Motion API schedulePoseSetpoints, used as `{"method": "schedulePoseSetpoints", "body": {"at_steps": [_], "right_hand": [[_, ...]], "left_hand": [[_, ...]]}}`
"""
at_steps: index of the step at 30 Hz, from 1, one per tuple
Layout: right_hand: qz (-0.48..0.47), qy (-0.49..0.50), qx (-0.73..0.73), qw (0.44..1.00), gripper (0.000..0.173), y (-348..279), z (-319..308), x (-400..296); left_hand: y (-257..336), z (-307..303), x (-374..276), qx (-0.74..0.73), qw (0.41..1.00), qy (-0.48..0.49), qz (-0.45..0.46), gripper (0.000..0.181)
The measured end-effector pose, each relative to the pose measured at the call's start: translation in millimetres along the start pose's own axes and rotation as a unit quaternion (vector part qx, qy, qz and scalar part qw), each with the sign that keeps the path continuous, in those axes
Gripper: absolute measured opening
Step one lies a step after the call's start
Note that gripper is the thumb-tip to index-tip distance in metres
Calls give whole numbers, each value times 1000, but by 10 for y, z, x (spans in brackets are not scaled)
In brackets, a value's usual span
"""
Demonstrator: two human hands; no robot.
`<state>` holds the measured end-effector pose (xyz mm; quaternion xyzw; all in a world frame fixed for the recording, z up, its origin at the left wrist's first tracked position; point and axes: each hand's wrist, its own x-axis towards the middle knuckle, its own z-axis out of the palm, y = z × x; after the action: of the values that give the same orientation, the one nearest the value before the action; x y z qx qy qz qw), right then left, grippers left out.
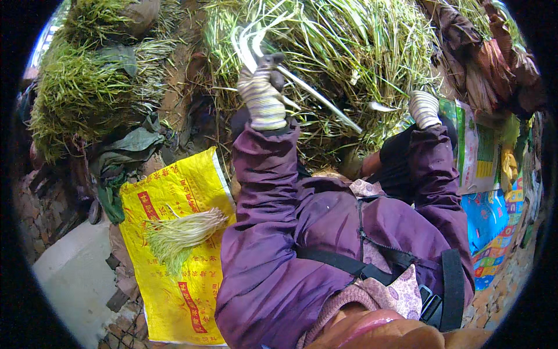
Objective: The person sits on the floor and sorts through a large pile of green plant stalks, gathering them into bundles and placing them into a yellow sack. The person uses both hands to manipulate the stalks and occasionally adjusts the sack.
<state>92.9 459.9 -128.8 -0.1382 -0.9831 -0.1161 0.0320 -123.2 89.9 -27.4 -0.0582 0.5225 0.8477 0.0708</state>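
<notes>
My left hand (263, 94), in a striped knit glove with dark fingertips, is closed around several pale, thick plant stalks (247, 52) that fan out above it. A longer white stalk (324, 98) slants down to the right beside this hand. My right hand (425, 107), in a matching glove, rests by the right edge of a big heap of green plants (348, 48); its fingers are curled, and whether they grip a thin green stem there cannot be told. At lower left, a bundle of pale green stalks (187, 235) lies on a yellow printed sack (165, 305).
A stack of green plants (83, 87) stands at upper left, with dark green cloth (130, 146) below it. Reddish-brown cloth (497, 65) lies at upper right. Printed sacks and a blue sheet (484, 218) are at the right. A pale slab (78, 266) lies at lower left.
</notes>
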Motion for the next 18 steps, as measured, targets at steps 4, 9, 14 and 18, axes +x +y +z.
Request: {"method": "schedulePoseSetpoints", "body": {"at_steps": [4,9,14,18], "right_hand": [[54,6,135,989,19,-442,-734,175],[-32,68,550,832,35,-1558,-1480,292],[-20,-120,636,762,26,-2061,-1121,14],[97,-222,785,570,30,-1697,-1571,-46]], "left_hand": [[23,28,-24,-23,1000,-6,-21,7],[-160,158,-85,-13,998,-39,-50,10],[-120,132,-51,-4,997,-23,-68,15],[-211,-23,-46,36,996,-40,-69,24]]}}
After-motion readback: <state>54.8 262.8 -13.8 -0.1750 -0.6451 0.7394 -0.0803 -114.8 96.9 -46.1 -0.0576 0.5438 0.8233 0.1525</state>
